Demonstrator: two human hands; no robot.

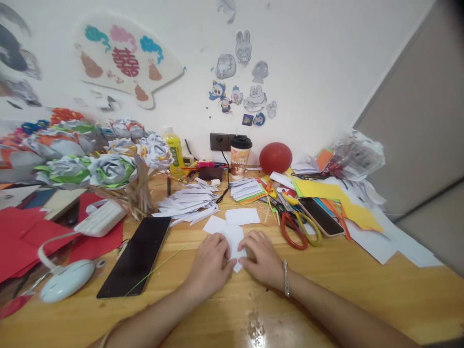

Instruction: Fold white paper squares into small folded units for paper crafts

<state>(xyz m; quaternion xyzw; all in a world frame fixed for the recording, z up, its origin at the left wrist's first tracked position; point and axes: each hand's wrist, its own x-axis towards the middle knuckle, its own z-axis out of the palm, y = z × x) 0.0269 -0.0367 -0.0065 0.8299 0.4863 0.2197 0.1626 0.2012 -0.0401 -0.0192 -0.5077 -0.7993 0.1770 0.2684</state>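
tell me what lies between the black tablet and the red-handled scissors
In the head view, both hands lie there: the left hand and right hand press a small white paper on the wooden desk.

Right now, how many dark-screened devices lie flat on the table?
2: a tablet left of the left hand, and a phone to the right beside the scissors. Paper piles may hide more.

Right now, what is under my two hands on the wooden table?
A small sheet of white paper lies under the left hand and right hand, on the light wooden table. Its far edge and near corner show; the hands cover its sides, hiding any creases there.
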